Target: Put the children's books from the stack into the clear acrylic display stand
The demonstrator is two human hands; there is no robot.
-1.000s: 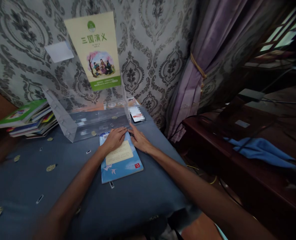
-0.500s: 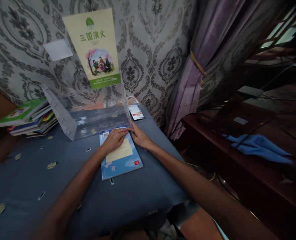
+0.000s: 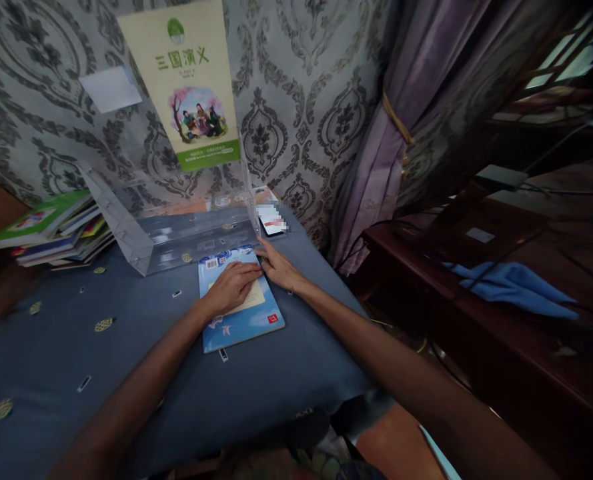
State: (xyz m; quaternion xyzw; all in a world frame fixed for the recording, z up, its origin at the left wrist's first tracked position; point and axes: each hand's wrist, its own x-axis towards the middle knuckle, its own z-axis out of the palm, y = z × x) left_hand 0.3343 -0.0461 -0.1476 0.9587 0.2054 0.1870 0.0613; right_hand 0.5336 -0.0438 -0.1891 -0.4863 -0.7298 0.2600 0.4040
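A blue book [image 3: 249, 332] with a pale yellow text panel and a barcode lies closed on the cloth-covered table. My left hand [image 3: 233, 288] rests flat across its cover, fingers stretched towards the right edge and covering part of the panel. Against that right edge is my right hand [image 3: 279, 269], its fingers extended along the side of the book; the fingertips of both hands nearly meet there. Just behind the book stands a clear acrylic stand [image 3: 143, 257], with a cream and green book [image 3: 196, 73] upright in it.
A stack of books [image 3: 51, 227] sits at the left. Behind my right hand lies a flat item with a white, partly blurred face [image 3: 271, 220]. The table's right edge drops to a gap with cables, beside a dark red cabinet [image 3: 426, 293] with a blue cloth [image 3: 511, 287].
My left hand has slid a little nearer and to the right over the cover, uncovering more of the barcode end. The right hand stays at the edge. The view has shifted slightly.
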